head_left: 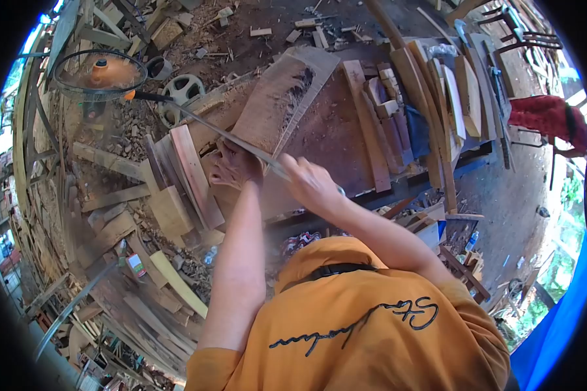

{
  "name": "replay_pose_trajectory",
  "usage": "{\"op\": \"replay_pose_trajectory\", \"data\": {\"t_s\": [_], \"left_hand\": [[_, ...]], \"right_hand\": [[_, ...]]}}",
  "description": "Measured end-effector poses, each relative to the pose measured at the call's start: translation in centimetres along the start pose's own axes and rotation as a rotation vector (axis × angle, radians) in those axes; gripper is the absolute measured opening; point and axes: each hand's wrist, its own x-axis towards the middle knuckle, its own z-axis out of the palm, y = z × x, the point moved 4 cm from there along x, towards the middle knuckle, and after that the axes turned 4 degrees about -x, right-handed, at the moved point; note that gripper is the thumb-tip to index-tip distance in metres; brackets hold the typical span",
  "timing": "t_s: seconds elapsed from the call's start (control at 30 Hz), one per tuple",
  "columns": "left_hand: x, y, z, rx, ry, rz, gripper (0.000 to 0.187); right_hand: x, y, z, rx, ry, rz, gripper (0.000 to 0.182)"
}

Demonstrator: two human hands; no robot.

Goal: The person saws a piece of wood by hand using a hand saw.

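Note:
My right hand is closed around the near end of a racket with a long thin shaft. The shaft runs up and left to an orange throat piece and a dark oval hoop. Under the shaft, my left hand has its fingers spread, close to the lower end of a broad wooden slab. This slab lies slanted on the dusty workbench, with a rough, dark hollow near its far end. A pale pinkish plank stands just left of my left hand.
Planks and small blocks are stacked along the bench's right side. An orange container shows through the hoop, near a grey spoked wheel. Wood scraps litter the ground. A red cloth hangs at the far right.

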Motion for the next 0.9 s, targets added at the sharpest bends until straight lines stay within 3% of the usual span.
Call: {"op": "replay_pose_trajectory", "data": {"t_s": [0.1,0.2,0.33,0.4,0.63,0.83,0.9], "left_hand": [[0.0,0.2,-0.3,-0.02,-0.006,0.005,0.048],[0.0,0.3,-0.3,-0.007,0.004,-0.001,0.047],[0.0,0.4,-0.5,0.001,0.014,0.005,0.045],[0.1,0.2,-0.3,-0.062,-0.059,-0.049,0.043],[-0.3,0.4,-1.2,-0.095,0.004,0.029,0.042],[0.2,1.0,-1.3,-0.024,-0.067,0.031,0.041],[0.2,0.9,-1.3,-0.04,-0.137,0.013,0.041]], "right_hand": [[-7.6,1.5,-4.3,-0.057,-0.02,0.045,0.019],[-10.1,2.1,-5.8,-0.131,-0.068,0.11,0.02],[-0.6,1.2,0.5,-0.033,0.101,-0.114,0.026],[1.4,-0.1,0.8,-0.05,0.066,-0.102,0.027],[-7.6,0.6,-5.4,-0.069,-0.083,0.126,0.018],[1.2,0.2,1.0,0.029,-0.009,0.071,0.02],[0.6,0.1,1.0,0.034,-0.002,0.054,0.02]]}}
